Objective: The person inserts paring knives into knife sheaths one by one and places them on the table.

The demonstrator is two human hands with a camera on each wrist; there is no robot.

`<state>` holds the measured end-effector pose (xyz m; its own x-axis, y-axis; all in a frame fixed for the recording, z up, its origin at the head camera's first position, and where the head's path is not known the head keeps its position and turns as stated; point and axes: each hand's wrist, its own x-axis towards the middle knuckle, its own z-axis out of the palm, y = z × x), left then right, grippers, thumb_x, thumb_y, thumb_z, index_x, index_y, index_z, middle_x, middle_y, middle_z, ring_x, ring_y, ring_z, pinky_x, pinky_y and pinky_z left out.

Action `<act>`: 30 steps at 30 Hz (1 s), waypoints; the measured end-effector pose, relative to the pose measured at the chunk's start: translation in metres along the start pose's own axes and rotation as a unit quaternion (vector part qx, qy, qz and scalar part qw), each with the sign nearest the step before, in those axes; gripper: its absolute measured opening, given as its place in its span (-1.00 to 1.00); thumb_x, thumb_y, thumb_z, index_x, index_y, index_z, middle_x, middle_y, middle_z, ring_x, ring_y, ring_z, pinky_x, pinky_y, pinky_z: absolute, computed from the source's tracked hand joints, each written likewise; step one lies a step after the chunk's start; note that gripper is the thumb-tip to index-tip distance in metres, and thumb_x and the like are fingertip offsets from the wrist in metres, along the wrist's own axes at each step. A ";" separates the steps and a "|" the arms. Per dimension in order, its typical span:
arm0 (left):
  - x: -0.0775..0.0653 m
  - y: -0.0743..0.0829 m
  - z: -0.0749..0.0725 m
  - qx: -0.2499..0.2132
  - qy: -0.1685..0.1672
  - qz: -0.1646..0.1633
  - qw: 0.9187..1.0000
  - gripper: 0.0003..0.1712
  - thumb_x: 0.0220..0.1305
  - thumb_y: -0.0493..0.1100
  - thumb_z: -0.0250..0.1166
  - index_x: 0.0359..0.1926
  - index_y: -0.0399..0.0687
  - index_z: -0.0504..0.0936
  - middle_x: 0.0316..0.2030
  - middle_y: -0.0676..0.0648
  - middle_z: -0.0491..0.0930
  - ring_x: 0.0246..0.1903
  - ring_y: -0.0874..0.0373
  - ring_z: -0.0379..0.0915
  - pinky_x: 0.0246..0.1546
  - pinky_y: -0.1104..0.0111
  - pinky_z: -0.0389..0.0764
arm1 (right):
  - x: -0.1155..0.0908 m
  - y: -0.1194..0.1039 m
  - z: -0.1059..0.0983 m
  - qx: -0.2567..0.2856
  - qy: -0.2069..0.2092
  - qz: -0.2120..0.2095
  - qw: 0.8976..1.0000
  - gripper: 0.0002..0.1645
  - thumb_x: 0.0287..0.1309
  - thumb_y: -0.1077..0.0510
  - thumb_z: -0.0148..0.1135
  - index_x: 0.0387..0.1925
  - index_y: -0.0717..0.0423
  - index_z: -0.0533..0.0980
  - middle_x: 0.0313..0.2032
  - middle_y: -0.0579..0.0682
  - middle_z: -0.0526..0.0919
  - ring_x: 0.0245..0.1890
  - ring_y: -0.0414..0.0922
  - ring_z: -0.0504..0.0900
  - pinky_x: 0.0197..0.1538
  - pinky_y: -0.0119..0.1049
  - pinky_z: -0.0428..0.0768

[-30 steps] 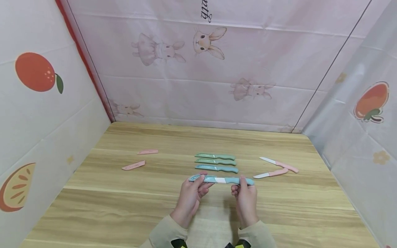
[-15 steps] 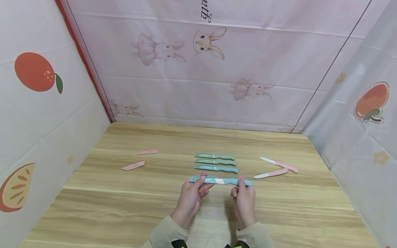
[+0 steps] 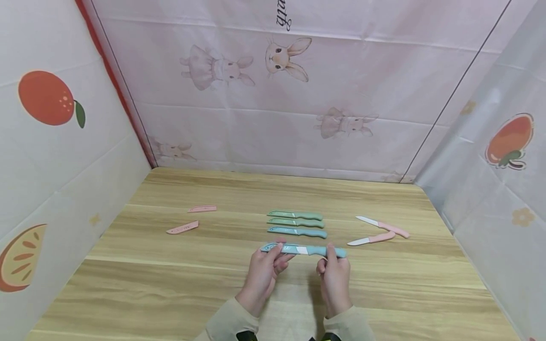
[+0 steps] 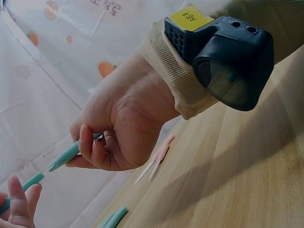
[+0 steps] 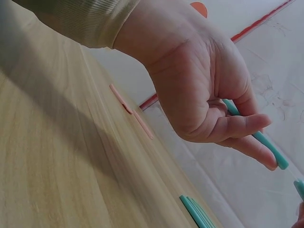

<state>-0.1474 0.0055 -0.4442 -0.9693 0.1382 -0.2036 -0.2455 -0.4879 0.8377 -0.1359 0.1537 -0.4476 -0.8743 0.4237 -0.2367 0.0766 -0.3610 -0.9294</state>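
In the head view a blue paring knife is held level above the table, its blade partly inside a blue sheath. A short white stretch of blade shows between sheath and handle. My left hand pinches the sheath, thumb on top; the right wrist view shows this left hand from the side. With thumb and curled fingers my right hand grips the handle, and this right hand fills the middle of the left wrist view. The blade tip is hidden by the sheath.
Beyond the hands lie a sheathed blue knife and two sheathed green knives, the nearer green knife among them. Two bare pink knives cross at right. Two pink sheaths lie at left. Printed cloth walls surround the wooden table.
My right hand has shifted slightly left with the knife handle, and the visible stretch of blade has become shorter. The left hand stays almost in place.
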 end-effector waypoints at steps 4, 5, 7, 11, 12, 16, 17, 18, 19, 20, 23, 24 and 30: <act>-0.001 -0.001 0.000 0.001 -0.002 -0.001 1.000 -0.67 0.39 -0.26 0.03 0.06 -0.44 0.35 -0.18 -0.31 0.63 -0.28 0.13 0.62 -0.51 0.66 0.61 | -0.001 0.002 0.000 0.001 -0.002 -0.009 1.000 -0.71 0.42 0.12 -0.18 -0.44 0.17 0.20 -0.79 -0.21 0.22 -0.81 -0.34 0.21 -0.74 -0.56 0.19; -0.001 -0.001 -0.001 0.002 -0.004 0.000 1.000 -0.66 0.39 -0.26 0.03 0.07 -0.44 0.35 -0.18 -0.32 0.63 -0.27 0.13 0.62 -0.51 0.66 0.62 | -0.001 0.002 0.000 0.001 -0.004 -0.012 1.000 -0.71 0.42 0.12 -0.18 -0.44 0.18 0.20 -0.79 -0.21 0.22 -0.81 -0.35 0.20 -0.74 -0.56 0.18; -0.002 -0.001 0.000 0.004 -0.005 0.000 1.000 -0.65 0.39 -0.25 0.03 0.07 -0.44 0.34 -0.17 -0.32 0.62 -0.27 0.12 0.62 -0.51 0.66 0.62 | -0.002 0.003 0.000 0.003 -0.003 -0.016 1.000 -0.72 0.42 0.14 -0.17 -0.44 0.18 0.21 -0.79 -0.21 0.23 -0.82 -0.35 0.21 -0.75 -0.57 0.18; -0.003 -0.001 0.000 0.006 -0.006 -0.001 1.000 -0.64 0.38 -0.24 0.04 0.07 -0.44 0.33 -0.16 -0.32 0.62 -0.25 0.11 0.62 -0.49 0.66 0.62 | -0.003 0.003 0.002 0.005 -0.003 -0.016 1.000 -0.73 0.41 0.14 -0.17 -0.44 0.17 0.20 -0.79 -0.20 0.23 -0.82 -0.35 0.21 -0.75 -0.57 0.19; -0.003 -0.001 0.000 0.007 -0.005 -0.003 1.000 -0.64 0.38 -0.24 0.04 0.07 -0.43 0.34 -0.15 -0.32 0.62 -0.25 0.11 0.62 -0.49 0.65 0.62 | -0.004 0.003 0.002 0.006 -0.001 -0.016 1.000 -0.73 0.41 0.15 -0.16 -0.45 0.17 0.20 -0.80 -0.20 0.23 -0.82 -0.35 0.21 -0.75 -0.57 0.19; -0.003 -0.002 0.001 0.005 -0.004 -0.007 1.000 -0.61 0.38 -0.22 0.06 0.09 -0.45 0.32 -0.15 -0.32 0.62 -0.24 0.10 0.62 -0.49 0.65 0.62 | -0.005 0.004 0.003 0.007 0.001 -0.018 1.000 -0.72 0.41 0.16 -0.16 -0.47 0.16 0.19 -0.83 -0.20 0.21 -0.83 -0.35 0.20 -0.75 -0.57 0.19; -0.004 -0.002 0.001 0.004 -0.004 -0.006 1.000 -0.60 0.38 -0.22 0.06 0.09 -0.46 0.31 -0.15 -0.32 0.62 -0.24 0.10 0.62 -0.49 0.65 0.62 | -0.005 0.004 0.003 0.009 0.001 -0.019 1.000 -0.71 0.41 0.16 -0.16 -0.47 0.16 0.19 -0.83 -0.20 0.21 -0.83 -0.35 0.20 -0.76 -0.57 0.19; -0.003 -0.003 0.001 0.004 -0.004 -0.006 1.000 -0.59 0.37 -0.21 0.06 0.09 -0.46 0.31 -0.15 -0.32 0.62 -0.24 0.10 0.62 -0.49 0.65 0.62 | -0.005 0.004 0.003 0.009 0.001 -0.019 1.000 -0.71 0.41 0.16 -0.15 -0.48 0.16 0.19 -0.83 -0.20 0.21 -0.84 -0.35 0.20 -0.76 -0.57 0.19; -0.004 -0.003 0.001 0.004 -0.005 -0.005 1.000 -0.58 0.37 -0.21 0.06 0.10 -0.47 0.30 -0.15 -0.32 0.62 -0.24 0.10 0.62 -0.50 0.65 0.62 | -0.005 0.005 0.003 0.009 0.000 -0.016 1.000 -0.71 0.41 0.16 -0.15 -0.48 0.16 0.19 -0.83 -0.20 0.21 -0.83 -0.35 0.20 -0.76 -0.57 0.19; -0.004 -0.003 0.001 0.003 -0.005 -0.004 1.000 -0.58 0.37 -0.21 0.06 0.10 -0.47 0.30 -0.15 -0.32 0.62 -0.24 0.10 0.62 -0.50 0.65 0.62 | -0.005 0.005 0.003 0.009 0.000 -0.015 1.000 -0.71 0.41 0.16 -0.15 -0.48 0.16 0.19 -0.83 -0.20 0.21 -0.83 -0.35 0.20 -0.76 -0.57 0.19; -0.003 -0.004 0.001 0.003 -0.003 -0.004 1.000 -0.59 0.37 -0.22 0.07 0.09 -0.47 0.31 -0.16 -0.32 0.62 -0.25 0.11 0.62 -0.50 0.65 0.62 | -0.004 0.006 0.002 0.006 -0.002 -0.006 1.000 -0.71 0.41 0.15 -0.16 -0.47 0.16 0.20 -0.83 -0.20 0.22 -0.83 -0.35 0.20 -0.76 -0.57 0.19; -0.003 -0.004 0.002 0.002 -0.002 -0.005 1.000 -0.60 0.37 -0.22 0.07 0.09 -0.47 0.32 -0.16 -0.32 0.63 -0.26 0.11 0.62 -0.50 0.65 0.62 | -0.004 0.006 0.002 0.005 -0.002 -0.003 1.000 -0.71 0.41 0.15 -0.16 -0.46 0.16 0.20 -0.83 -0.20 0.22 -0.83 -0.34 0.20 -0.75 -0.57 0.19; -0.003 -0.006 0.003 -0.004 -0.003 -0.005 1.000 -0.59 0.36 -0.24 0.07 0.08 -0.51 0.30 -0.20 -0.30 0.64 -0.28 0.12 0.63 -0.51 0.65 0.62 | -0.004 0.007 0.002 -0.002 -0.008 0.001 1.000 -0.72 0.42 0.14 -0.17 -0.44 0.16 0.21 -0.83 -0.21 0.22 -0.82 -0.34 0.20 -0.74 -0.56 0.19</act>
<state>-0.1434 0.0105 -0.4475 -0.9668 0.1478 -0.2083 -0.2546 -0.4931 0.8319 -0.1332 0.1481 -0.4530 -0.8817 0.4098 -0.2337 0.0802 -0.3580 -0.9303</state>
